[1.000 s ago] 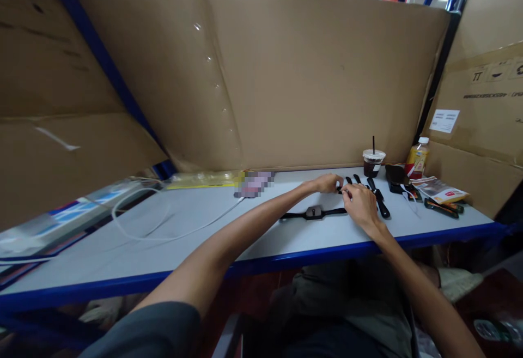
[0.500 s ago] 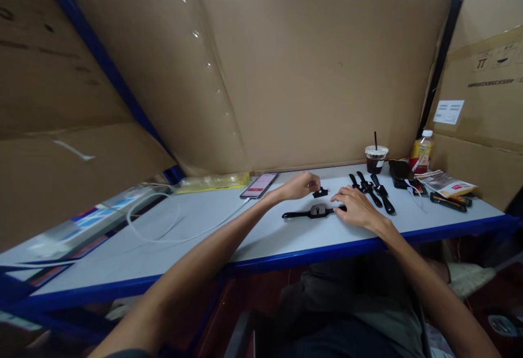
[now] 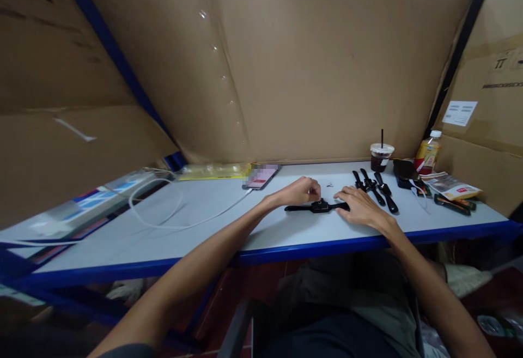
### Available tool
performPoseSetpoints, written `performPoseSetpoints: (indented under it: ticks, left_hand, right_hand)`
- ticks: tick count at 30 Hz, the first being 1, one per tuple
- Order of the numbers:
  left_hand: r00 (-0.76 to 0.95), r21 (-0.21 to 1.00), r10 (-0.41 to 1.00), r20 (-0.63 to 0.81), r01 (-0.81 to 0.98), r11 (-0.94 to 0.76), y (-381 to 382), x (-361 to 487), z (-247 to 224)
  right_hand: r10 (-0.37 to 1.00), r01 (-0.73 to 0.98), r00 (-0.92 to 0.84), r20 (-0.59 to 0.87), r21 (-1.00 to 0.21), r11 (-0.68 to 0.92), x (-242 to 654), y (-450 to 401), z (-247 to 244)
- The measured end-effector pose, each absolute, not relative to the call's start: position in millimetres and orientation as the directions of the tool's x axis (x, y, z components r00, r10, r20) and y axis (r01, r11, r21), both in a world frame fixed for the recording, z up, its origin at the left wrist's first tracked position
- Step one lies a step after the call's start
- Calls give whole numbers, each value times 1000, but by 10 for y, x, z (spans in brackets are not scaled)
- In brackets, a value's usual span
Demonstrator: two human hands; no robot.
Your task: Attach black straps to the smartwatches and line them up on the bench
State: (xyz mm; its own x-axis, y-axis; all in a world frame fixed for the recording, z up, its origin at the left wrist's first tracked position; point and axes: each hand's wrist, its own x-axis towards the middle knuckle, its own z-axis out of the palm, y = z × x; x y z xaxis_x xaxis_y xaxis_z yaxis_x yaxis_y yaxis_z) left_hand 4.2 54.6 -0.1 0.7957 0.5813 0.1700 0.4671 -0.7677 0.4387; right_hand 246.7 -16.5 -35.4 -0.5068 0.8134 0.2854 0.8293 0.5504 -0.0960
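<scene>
Black handled tool: the long tool (image 3: 314, 208) lies crosswise on the table (image 3: 229, 219), right of centre in the lower half of the frame, its two handles pointing left and right.
Middle of the tool: a small black piece (image 3: 321, 204) sits there, directly below the left fingertips.
Left hand: the left hand (image 3: 304, 190) bends down over this middle part, fingers drawn close together; whether they grip the piece is too small to tell.
Right hand: the right hand (image 3: 358, 206) lies low at the right handle, thumb and forefinger parted with the handle end between them; a firm hold cannot be made out.
Metal bits: small bits (image 3: 330, 184) lie just above the tool, between the hands.
Other black tools: a cluster (image 3: 371, 186) lies side by side, right of the right hand.
Right background: a lidded cup (image 3: 379, 160) and a bottle (image 3: 429, 153) stand near the cardboard.
</scene>
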Motion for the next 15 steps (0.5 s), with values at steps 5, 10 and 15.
performPoseSetpoints:
  ticks: [5,10,15]
  left_hand:
    - [795,433,586,153,480,-763,500,61,-6]
    - [756,384,604,251,496,-779,560,49,13]
    - [706,269,636,311,577,-771,970,194,8]
  right_hand:
    - [812,829,-506,291,-95,551,2463,-170,-345]
    - [815,830,-495,301,-112,546,2457,-185,-341]
    - [816,830,-496,298,-114,546,2462,-182,-355]
